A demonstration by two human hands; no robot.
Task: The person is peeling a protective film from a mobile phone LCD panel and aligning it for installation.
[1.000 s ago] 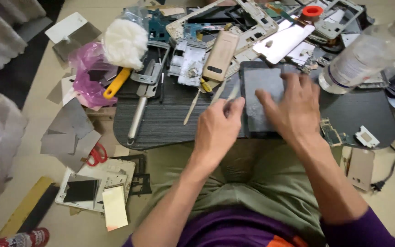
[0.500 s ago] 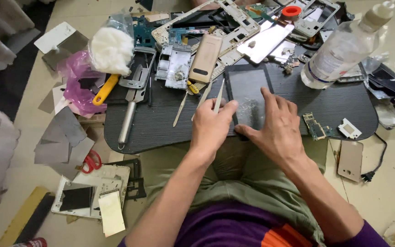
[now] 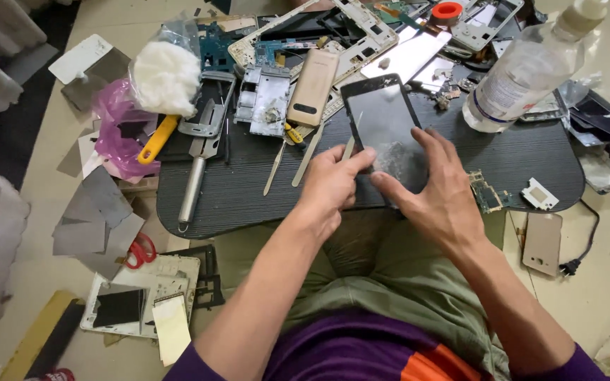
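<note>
So our left hand (image 3: 330,185) pinches a blade (image 3: 351,144) against the screen (image 3: 384,127) our right hand (image 3: 438,189) pins; cracked patch remains.

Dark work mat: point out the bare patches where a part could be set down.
Dark work mat: bare along the near edge left of the left hand, and right of the right hand, between clear bottle and small circuit board. The far edge is crowded with phone parts.

In the middle of the frame, the left hand (image 3: 330,185) holds a thin tool (image 3: 351,141) against a black phone screen (image 3: 384,134). The right hand (image 3: 438,194) presses the screen onto the dark surface (image 3: 248,197). A clear bottle (image 3: 524,70) stands at the upper right.
</note>
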